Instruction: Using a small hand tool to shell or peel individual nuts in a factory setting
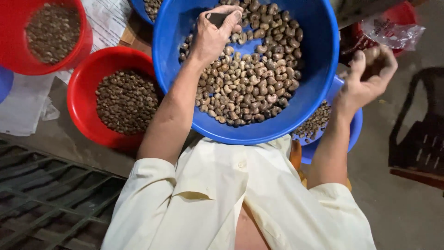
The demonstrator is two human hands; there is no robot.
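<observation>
The left hand (213, 34) reaches into the big blue basin (319, 69) on the lap, fingers curled tight around a small dark tool (217, 18) — a blade or scraper, though only its end shows — with the knuckles resting on the heap of cashew nuts (245, 78). The right hand (370, 76) is lifted clear of the basin, off to its side, fingers cupped loosely around something brownish (probably a nut or two; blur hides the detail, so I cannot tell how firmly it grips). Below that hand a smaller blue bowl (354, 132) holds more nuts, partly tucked under the basin. Two red bowls (83, 99) of darker nuts sit on the floor beside the left arm. The basin leans on the lap — a shifted knee or a hard push from the left hand could tip it, spilling nuts onto the floor.
</observation>
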